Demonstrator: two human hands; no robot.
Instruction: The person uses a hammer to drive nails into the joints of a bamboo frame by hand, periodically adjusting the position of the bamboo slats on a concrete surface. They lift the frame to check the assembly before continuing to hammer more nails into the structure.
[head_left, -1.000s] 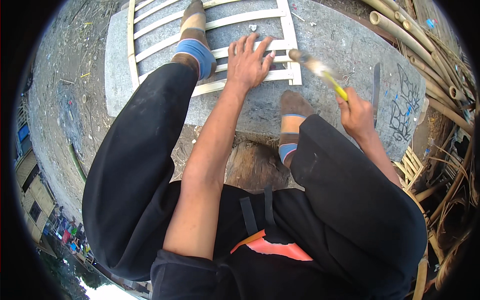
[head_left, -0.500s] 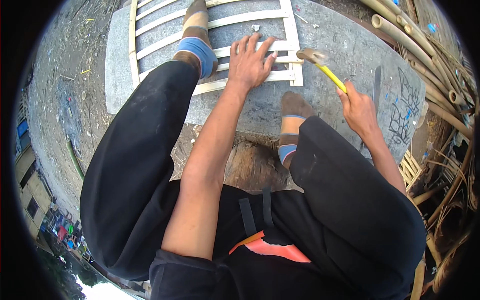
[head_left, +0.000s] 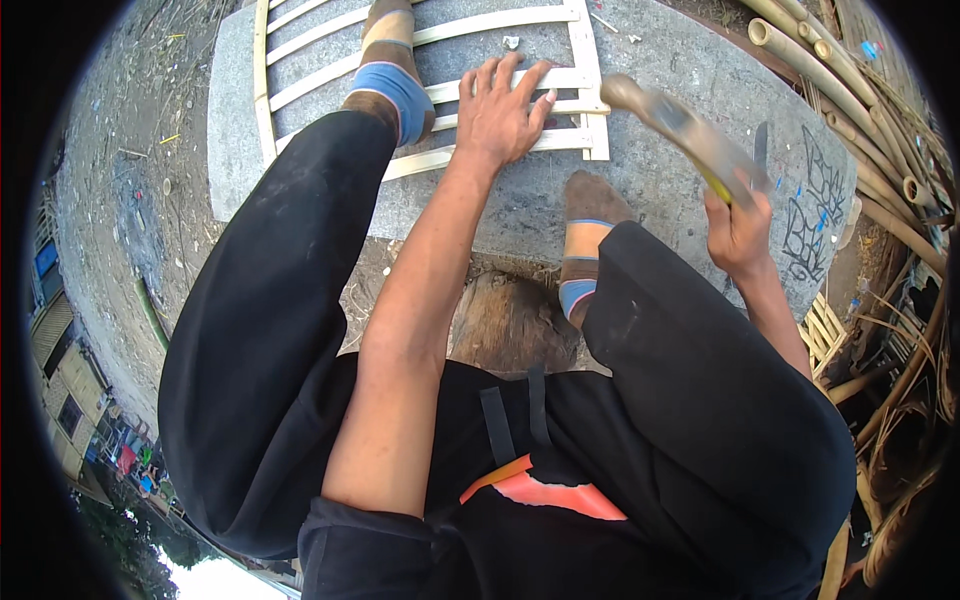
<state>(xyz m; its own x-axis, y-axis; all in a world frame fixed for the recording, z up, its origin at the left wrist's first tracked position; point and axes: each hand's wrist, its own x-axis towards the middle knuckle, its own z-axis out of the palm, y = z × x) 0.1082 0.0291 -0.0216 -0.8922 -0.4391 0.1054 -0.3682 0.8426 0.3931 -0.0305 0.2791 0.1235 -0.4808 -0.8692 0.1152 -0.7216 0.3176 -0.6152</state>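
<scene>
My left hand [head_left: 500,115] lies flat with its fingers spread over the pale slats of a wooden frame [head_left: 588,60], near its right-hand upright. My right hand [head_left: 740,232] grips a hammer [head_left: 714,184] by its yellow handle. The hammer is raised to the right of the frame, and its head is smeared by motion. My left foot, in a striped sock [head_left: 392,90], rests across the slats. My other foot [head_left: 596,205] stands on the grey board [head_left: 500,225] just below the frame's corner. Any nail at the slat joints is too small to make out.
A dark flat blade [head_left: 761,145] lies on the board beyond my right hand, partly hidden. Bamboo poles [head_left: 800,65] are piled along the right. A wooden stump [head_left: 515,325] stands between my legs. Small white scraps [head_left: 511,43] lie near the slats.
My right hand has moved slightly right and down, with the hammer swung back from the frame's edge and blurred. My left hand stays on the slats.
</scene>
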